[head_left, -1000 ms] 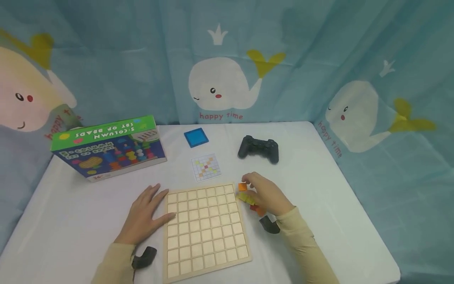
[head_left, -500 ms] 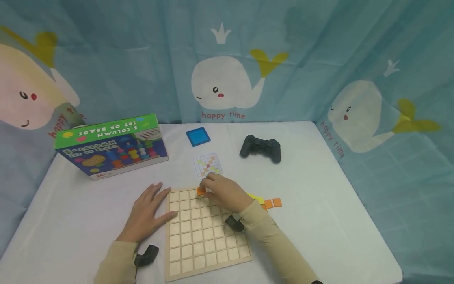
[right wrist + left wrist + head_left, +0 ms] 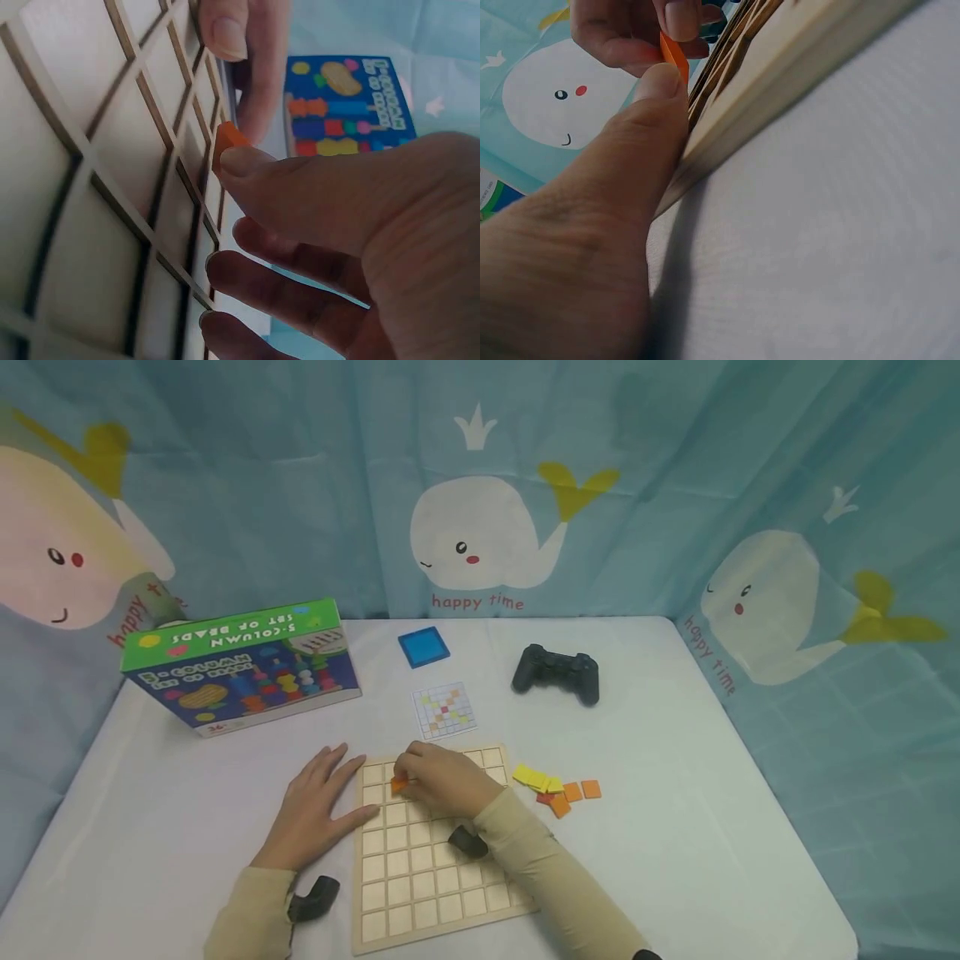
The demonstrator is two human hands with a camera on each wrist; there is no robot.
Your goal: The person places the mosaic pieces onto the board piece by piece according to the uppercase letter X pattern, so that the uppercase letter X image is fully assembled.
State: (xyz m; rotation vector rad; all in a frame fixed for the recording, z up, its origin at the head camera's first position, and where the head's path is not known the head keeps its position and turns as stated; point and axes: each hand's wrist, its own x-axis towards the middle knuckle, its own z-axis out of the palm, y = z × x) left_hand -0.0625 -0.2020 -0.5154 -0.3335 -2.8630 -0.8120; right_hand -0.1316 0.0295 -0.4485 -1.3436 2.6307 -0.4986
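My right hand [image 3: 446,779] pinches an orange square tile [image 3: 398,786] between thumb and fingers, over the upper left cells of a wooden grid board [image 3: 390,917]. In the right wrist view the orange tile [image 3: 227,140] stands tilted right at the grid's ridges. My left hand [image 3: 313,810] lies with fingers spread along the board's left edge, its thumb resting at the rim. Right of the board lies a loose group of tiles: several yellow tiles [image 3: 534,778], a red tile [image 3: 545,798] partly covered, and orange tiles [image 3: 592,789].
Behind the board lies a small pattern card [image 3: 444,711] with coloured squares. Farther back are a blue square tray [image 3: 423,647] and a black game controller [image 3: 556,674]. A bead-set box [image 3: 243,672] stands at the back left, before a whale-print curtain [image 3: 645,468].
My right hand has picked up an orange tile from the group beside the board and carried it left over the upper left cells. My left hand stays at the board's edge.
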